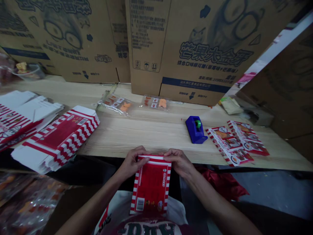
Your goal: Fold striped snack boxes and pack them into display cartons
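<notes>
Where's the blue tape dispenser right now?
Tape dispenser: head view, right of centre on the wooden table, just left of the red printed packs, beyond the right hand gripping the striped box.

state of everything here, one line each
striped box, folded up, gripped at its top edge
left hand, shut on top left corner
right hand, shut on top right corner
flat cartons, collapsed, stacked at table's left
tape dispenser, upright, green roll loaded
clear packets, lying flat, untouched
</notes>
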A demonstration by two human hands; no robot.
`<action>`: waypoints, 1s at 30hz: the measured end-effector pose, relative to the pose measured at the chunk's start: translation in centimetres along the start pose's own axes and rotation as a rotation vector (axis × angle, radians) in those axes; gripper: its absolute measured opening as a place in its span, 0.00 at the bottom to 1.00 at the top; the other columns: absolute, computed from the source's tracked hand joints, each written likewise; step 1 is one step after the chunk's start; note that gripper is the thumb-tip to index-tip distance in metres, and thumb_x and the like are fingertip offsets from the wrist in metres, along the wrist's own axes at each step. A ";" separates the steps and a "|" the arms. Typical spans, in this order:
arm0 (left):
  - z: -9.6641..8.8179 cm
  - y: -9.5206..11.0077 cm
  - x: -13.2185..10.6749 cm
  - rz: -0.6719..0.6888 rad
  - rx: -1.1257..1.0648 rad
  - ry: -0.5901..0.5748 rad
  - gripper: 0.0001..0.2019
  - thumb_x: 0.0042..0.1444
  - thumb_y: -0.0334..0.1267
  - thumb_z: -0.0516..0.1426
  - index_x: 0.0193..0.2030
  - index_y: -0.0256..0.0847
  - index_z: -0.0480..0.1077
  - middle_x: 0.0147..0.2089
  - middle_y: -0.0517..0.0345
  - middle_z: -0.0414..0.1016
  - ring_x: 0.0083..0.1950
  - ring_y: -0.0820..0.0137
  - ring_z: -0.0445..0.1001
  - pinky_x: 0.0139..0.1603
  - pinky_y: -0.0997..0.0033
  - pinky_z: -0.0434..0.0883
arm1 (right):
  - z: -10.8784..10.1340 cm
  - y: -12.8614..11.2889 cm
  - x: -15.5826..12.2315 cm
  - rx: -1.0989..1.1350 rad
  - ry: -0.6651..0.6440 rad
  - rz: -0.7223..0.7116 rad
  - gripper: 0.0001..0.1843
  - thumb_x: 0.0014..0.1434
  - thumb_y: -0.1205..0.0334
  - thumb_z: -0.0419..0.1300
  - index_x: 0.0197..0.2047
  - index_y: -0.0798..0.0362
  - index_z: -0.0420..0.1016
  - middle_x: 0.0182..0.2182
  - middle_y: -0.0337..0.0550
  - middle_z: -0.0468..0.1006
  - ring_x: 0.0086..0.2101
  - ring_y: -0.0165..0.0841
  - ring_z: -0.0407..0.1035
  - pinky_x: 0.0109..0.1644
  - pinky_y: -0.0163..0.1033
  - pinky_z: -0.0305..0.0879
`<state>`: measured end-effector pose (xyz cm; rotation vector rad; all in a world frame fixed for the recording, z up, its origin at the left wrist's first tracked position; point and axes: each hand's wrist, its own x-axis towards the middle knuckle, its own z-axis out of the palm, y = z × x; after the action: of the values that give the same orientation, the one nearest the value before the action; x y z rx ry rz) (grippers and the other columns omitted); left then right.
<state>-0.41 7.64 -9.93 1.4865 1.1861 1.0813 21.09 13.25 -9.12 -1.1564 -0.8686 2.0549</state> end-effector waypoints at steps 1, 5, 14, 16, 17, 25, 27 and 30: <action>0.1 0.0 0.0 0.004 -0.022 0.004 0.09 0.58 0.40 0.58 0.36 0.37 0.76 0.34 0.55 0.72 0.37 0.69 0.71 0.38 0.72 0.66 | 0.0 -0.5 0.2 0.007 -0.023 0.056 0.13 0.27 0.68 0.74 0.19 0.54 0.75 0.26 0.42 0.81 0.29 0.34 0.74 0.39 0.40 0.68; 0.4 -0.1 -0.3 -0.021 -0.120 0.046 0.08 0.57 0.40 0.59 0.37 0.37 0.75 0.40 0.51 0.76 0.43 0.65 0.73 0.46 0.67 0.68 | 0.0 -1.3 0.3 -0.116 -0.038 -0.001 0.13 0.28 0.64 0.75 0.18 0.55 0.76 0.25 0.43 0.81 0.28 0.35 0.74 0.38 0.39 0.68; 1.1 -0.4 -0.7 0.054 -0.004 0.094 0.10 0.59 0.39 0.57 0.41 0.39 0.78 0.38 0.50 0.79 0.41 0.66 0.75 0.43 0.67 0.69 | -0.6 2.0 -1.7 -0.544 0.045 -0.547 0.04 0.49 0.62 0.67 0.30 0.51 0.79 0.38 0.45 0.83 0.39 0.38 0.76 0.45 0.41 0.70; 1.4 -0.7 -0.6 0.040 -0.021 0.097 0.10 0.59 0.39 0.57 0.40 0.39 0.78 0.39 0.49 0.79 0.42 0.65 0.76 0.44 0.65 0.70 | -0.5 2.7 -1.9 -0.559 0.102 -0.598 0.04 0.52 0.62 0.64 0.28 0.51 0.78 0.36 0.45 0.83 0.37 0.37 0.76 0.44 0.41 0.70; 1.6 -0.9 -0.5 0.026 -0.028 0.101 0.10 0.58 0.39 0.57 0.39 0.39 0.78 0.39 0.49 0.80 0.42 0.65 0.76 0.45 0.65 0.70 | -0.5 3.0 -2.0 -0.563 0.121 -0.609 0.05 0.53 0.63 0.63 0.27 0.51 0.78 0.36 0.45 0.83 0.37 0.37 0.76 0.45 0.41 0.70; 3.2 -1.0 -0.8 -0.067 0.036 0.212 0.08 0.57 0.39 0.58 0.34 0.40 0.79 0.37 0.51 0.81 0.41 0.65 0.77 0.45 0.65 0.71 | -1.0 4.3 -1.5 -0.450 0.214 -0.585 0.05 0.54 0.62 0.63 0.26 0.50 0.73 0.33 0.43 0.81 0.35 0.35 0.74 0.43 0.41 0.68; 3.3 -1.0 -0.7 -0.091 -0.063 0.196 0.07 0.55 0.39 0.60 0.34 0.40 0.79 0.40 0.50 0.81 0.45 0.63 0.77 0.49 0.63 0.70 | -1.0 4.3 -1.4 -0.449 0.227 -0.590 0.06 0.54 0.62 0.62 0.26 0.50 0.73 0.33 0.43 0.81 0.35 0.35 0.74 0.43 0.41 0.68; 3.1 -1.1 -0.3 -0.161 -0.258 0.187 0.08 0.51 0.39 0.63 0.38 0.41 0.78 0.45 0.50 0.79 0.47 0.62 0.75 0.48 0.64 0.70 | -0.9 4.3 -1.5 -0.449 0.255 -0.599 0.07 0.54 0.62 0.62 0.25 0.50 0.73 0.32 0.43 0.80 0.35 0.36 0.73 0.44 0.41 0.67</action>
<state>2.36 7.01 -11.64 1.0932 1.2199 1.2303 21.72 9.77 -12.10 -1.1639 -1.3867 1.2346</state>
